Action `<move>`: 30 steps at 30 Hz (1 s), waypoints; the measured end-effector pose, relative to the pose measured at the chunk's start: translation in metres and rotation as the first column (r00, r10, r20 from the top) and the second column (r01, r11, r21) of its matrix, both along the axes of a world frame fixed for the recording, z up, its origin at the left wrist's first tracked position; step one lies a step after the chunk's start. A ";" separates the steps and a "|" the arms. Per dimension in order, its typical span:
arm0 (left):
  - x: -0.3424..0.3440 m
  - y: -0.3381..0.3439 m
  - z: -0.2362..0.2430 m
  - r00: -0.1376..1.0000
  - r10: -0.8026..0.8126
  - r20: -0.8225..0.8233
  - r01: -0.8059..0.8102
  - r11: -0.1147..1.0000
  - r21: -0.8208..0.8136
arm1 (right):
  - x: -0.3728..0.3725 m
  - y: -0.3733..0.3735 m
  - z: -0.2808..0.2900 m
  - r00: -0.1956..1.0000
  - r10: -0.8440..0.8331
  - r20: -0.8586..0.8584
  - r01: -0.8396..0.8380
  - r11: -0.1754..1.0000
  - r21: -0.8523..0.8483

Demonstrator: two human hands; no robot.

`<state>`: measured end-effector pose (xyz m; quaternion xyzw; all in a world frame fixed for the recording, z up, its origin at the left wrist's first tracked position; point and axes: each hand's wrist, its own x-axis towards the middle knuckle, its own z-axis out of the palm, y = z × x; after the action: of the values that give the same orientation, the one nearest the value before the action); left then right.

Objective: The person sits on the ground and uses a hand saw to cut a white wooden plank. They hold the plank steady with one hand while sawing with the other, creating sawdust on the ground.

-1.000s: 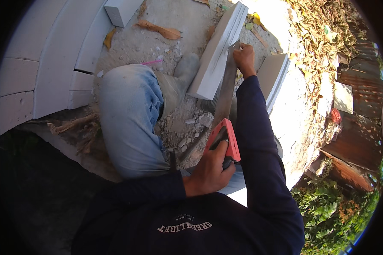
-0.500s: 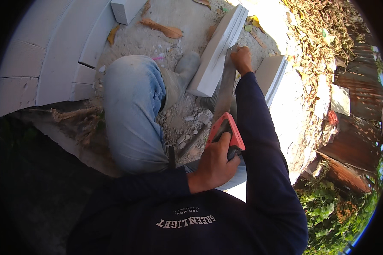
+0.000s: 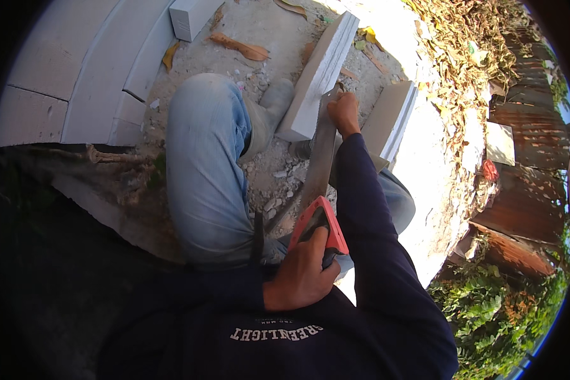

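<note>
A hand saw [image 3: 322, 155] stretches away from my body, with a long grey metal blade and a red and black handle. Around that handle, close to my belly, my left hand [image 3: 304, 272] is closed. My right hand [image 3: 344, 114] grips the far end of the blade, fingers wrapped over it. Just left of that end lies a long pale grey block [image 3: 318, 79]; the blade's tip appears to overlap its right side, though I cannot tell whether they touch. A second pale block [image 3: 389, 120] sits to the right of my right hand.
My bent jeans-clad leg [image 3: 202, 164] is left of the saw. Rubble [image 3: 278, 180] covers the dusty ground between my legs. Pale blocks form a curved stack [image 3: 101, 69] at the left, with another block [image 3: 193, 18] beyond it. Dry leaves [image 3: 475, 44] and rusty metal sheets [image 3: 529, 196] are at the right.
Both hands have shifted left and nearer to my body, carrying the saw with them. The handle is lower in view, and more of my right leg shows beside my right sleeve.
</note>
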<state>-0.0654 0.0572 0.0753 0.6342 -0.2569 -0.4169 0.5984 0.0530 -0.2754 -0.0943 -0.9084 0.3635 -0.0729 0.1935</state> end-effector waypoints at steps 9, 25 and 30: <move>0.003 0.007 0.003 0.996 0.084 0.019 -0.080 0.985 -0.150 | 0.007 0.012 0.028 0.998 -0.041 0.038 0.042 0.999 -0.026; 0.043 -0.059 -0.037 0.994 0.064 -0.094 -0.078 0.986 -0.147 | 0.062 -0.059 0.013 0.987 -0.048 0.153 0.049 0.999 -0.002; 0.050 -0.067 -0.033 0.997 0.051 -0.062 -0.061 0.986 -0.157 | 0.064 -0.070 0.009 0.994 -0.068 0.087 0.067 0.998 0.019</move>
<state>-0.0154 -0.0098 0.0419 0.5793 -0.2541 -0.3962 0.6655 0.1172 -0.3455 -0.0857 -0.8899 0.3858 -0.1162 0.2137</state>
